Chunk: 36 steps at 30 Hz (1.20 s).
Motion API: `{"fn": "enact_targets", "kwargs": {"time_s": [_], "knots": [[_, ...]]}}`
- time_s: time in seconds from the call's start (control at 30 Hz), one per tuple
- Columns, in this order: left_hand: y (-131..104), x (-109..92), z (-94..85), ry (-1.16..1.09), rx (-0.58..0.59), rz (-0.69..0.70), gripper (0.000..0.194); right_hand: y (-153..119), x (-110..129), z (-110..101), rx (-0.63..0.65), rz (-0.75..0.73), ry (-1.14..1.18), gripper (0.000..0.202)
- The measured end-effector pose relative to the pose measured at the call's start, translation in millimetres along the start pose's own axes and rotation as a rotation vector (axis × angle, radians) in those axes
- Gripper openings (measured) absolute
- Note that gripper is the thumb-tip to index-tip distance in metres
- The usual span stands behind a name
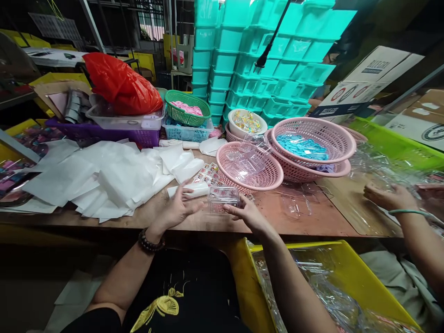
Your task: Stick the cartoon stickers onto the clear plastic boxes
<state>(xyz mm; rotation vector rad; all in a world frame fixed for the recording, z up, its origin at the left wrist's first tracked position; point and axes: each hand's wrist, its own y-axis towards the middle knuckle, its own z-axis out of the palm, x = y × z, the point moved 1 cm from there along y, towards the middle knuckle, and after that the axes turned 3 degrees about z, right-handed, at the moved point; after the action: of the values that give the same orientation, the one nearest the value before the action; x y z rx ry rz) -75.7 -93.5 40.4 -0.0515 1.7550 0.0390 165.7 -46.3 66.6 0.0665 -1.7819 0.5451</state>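
Note:
A clear plastic box (pixel 222 200) stands at the table's front edge, with small printed marks showing through it. My right hand (pixel 247 212) grips its right side, thumb across the front. To the left of the box, my left hand (pixel 178 210) is held with fingers apart and nothing in it. Just behind the hands lie a white paper sheet (pixel 194 189) and printed sticker sheets (pixel 211 172). A pink basket (pixel 274 180) behind the box holds several clear plastic pieces (pixel 243 162).
Loose white sheets (pixel 118 180) cover the left of the table. A pink basket of blue pieces (pixel 301 147) and a bowl of wrapped items (pixel 247 121) stand behind. A yellow bin (pixel 343 263) is below, right. A co-worker's hands (pixel 391 196) work at far right.

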Motion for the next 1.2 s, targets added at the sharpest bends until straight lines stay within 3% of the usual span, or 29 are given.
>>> {"fn": "enact_targets", "kwargs": {"time_s": [0.07,0.1,0.2,0.3,0.4,0.47,0.53,0.6,0.67,0.8,0.87,0.93,1.07,1.13,1.2], "knots": [[0.3,11.5,-16.1,0.368,-0.307,0.008,0.085,4.5,-12.1,-3.0,-0.045,0.081,0.018,0.058],[2.2,17.9,-22.5,0.517,-0.382,0.008,0.081,7.0,-17.4,-2.7,-0.039,0.115,0.024,0.057],[12.3,36.0,-32.8,0.7,-0.362,0.059,0.054,16.3,-27.2,2.8,-0.03,0.159,-0.014,0.053],[17.0,44.6,-36.5,0.669,-0.369,0.236,0.023,26.3,-27.9,7.0,-0.05,0.16,-0.099,0.05],[7.0,44.2,-41.0,0.646,-0.421,0.35,0.007,29.8,-20.3,5.2,-0.077,0.144,-0.211,0.048],[-7.4,40.5,-43.9,0.646,-0.481,0.527,0.008,26.2,-9.2,2.8,-0.178,0.05,-0.41,0.048],[-24.4,35.1,-44.3,0.661,-0.544,0.811,0.011,19.1,7.2,2.2,-0.364,-0.139,-0.577,0.051],[-39.5,29.3,-41.5,0.676,-0.56,1.055,0.013,11.8,26.8,4.7,-0.504,-0.337,-0.534,0.059],[-49.6,23.6,-36.6,0.671,-0.521,1.143,0.017,8.3,45.7,10.2,-0.433,-0.421,-0.313,0.066],[-59.8,15.5,-27.3,0.569,-0.45,1.112,0.019,9.9,70.3,26.1,0.124,-0.228,-0.051,0.059],[-61.8,13.6,-25.8,0.492,-0.374,1.07,0.019,9.4,73.7,31.1,0.268,-0.163,-0.078,0.05],[-62.1,11.1,-28.9,0.358,-0.348,1.012,0.018,7.4,72.5,32.1,0.241,-0.166,-0.1,0.041],[-57.5,-3.7,-44.5,-0.095,-0.444,0.753,0.031,0.5,63.7,29.8,0.121,-0.191,-0.122,0.031],[-53.0,-15.6,-46.8,-0.181,-0.291,0.614,0.054,-2.2,59.1,30.8,0.13,-0.182,-0.134,0.031],[-48.5,-25.4,-42.0,-0.122,-0.133,0.49,0.073,-4.4,55.2,33.3,0.16,-0.167,-0.156,0.033]]}}
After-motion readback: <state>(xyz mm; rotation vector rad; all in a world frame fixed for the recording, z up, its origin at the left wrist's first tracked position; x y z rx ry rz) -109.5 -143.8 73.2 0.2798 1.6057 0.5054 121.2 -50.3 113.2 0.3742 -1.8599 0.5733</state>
